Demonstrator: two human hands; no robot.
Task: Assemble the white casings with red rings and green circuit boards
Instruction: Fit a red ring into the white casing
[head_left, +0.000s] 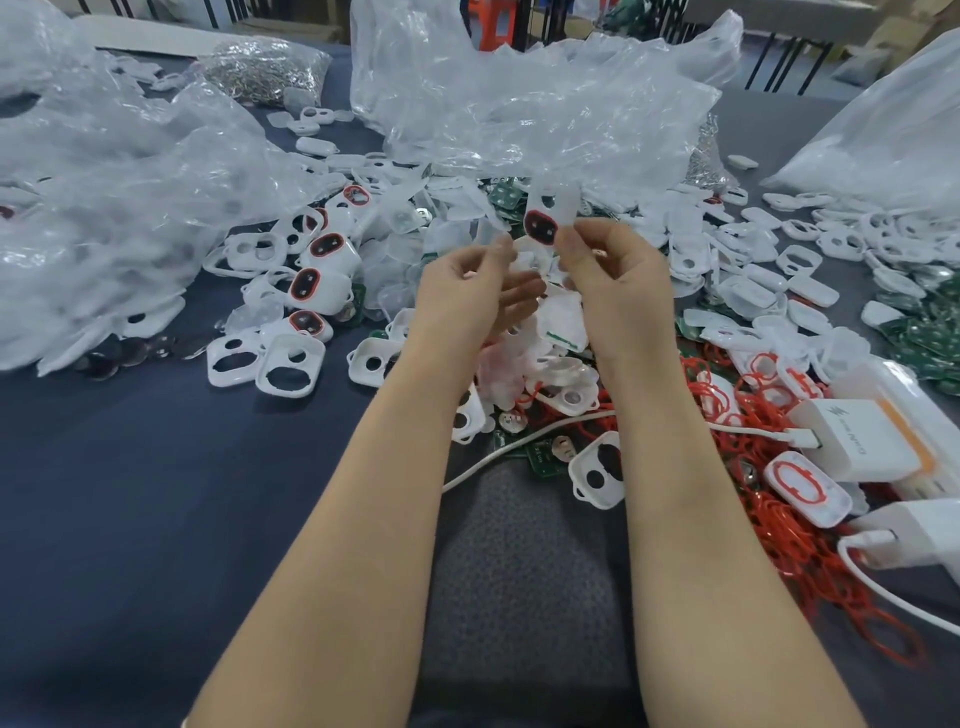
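A clear bag (291, 57) at the far left corner of the tabletop (130, 493) is full of shiny metal bits (244, 83). A big bag (104, 171) by the left edge has white parts showing through it, and so does a third bag (893, 135) by the right edge. The right hand (613, 270) pinches a white casing (563, 208) in its grip, up over the pile (561, 327) in the middle. The casing has a red ring (528, 224) round a dark hole. The left hand (478, 291) is just beside it, its grip loose and holding nothing
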